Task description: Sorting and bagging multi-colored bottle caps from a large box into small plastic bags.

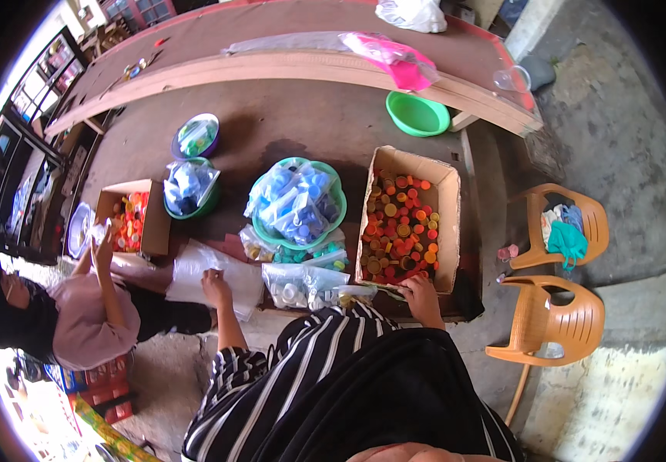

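Bottle caps [398,227] fill the cardboard box [446,202] at centre-right; your right hand [423,294] closes on some at its near edge, left hand [215,286] pinches a clear plastic bag [194,271]. Likely bagging: open the bag first.

A low brown bench [286,123] carries two cardboard boxes of bottle caps [406,219] [129,219], green basins of bagged caps [298,204], and clear plastic bags [217,277].

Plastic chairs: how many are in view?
2, both at the right: one chair with cloths on its seat beside the cardboard box of caps, the other chair just below it. More may lie outside the picture.
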### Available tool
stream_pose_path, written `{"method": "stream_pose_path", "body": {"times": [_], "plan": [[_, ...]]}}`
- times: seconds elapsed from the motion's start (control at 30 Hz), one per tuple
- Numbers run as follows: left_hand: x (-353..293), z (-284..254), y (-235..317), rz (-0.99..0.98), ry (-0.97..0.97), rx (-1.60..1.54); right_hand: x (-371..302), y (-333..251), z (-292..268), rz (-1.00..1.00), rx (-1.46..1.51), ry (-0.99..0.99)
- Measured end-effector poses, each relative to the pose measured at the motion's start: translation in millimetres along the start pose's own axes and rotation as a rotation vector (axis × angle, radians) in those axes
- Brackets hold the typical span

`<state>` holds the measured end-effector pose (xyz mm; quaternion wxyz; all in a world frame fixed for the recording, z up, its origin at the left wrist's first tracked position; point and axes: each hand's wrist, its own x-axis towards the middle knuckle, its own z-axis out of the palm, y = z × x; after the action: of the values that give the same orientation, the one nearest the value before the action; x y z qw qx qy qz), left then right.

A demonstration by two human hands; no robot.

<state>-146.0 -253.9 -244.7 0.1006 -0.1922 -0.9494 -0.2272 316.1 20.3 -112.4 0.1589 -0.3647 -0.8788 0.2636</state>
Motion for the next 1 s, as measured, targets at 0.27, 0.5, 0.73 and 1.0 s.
{"method": "stream_pose_path", "body": {"times": [0.27,0.5,0.73,1.0], "plan": [[48,-94,75,-0.003,0.288,-0.671,6,-9,-21,0.039,0.11,-0.164],[19,-130,238,0.052,-0.633,-1.916,28,-26,-33,0.065,0.518,-0.045],[-56,-138,347,-0.348,-1.404,-2.224,39,-39,-40,0.06,1.191,-0.116],[-88,-116,380,-0.451,-1.48,-2.339,27,1,-65,0.233,1.679,-0.117]]}}
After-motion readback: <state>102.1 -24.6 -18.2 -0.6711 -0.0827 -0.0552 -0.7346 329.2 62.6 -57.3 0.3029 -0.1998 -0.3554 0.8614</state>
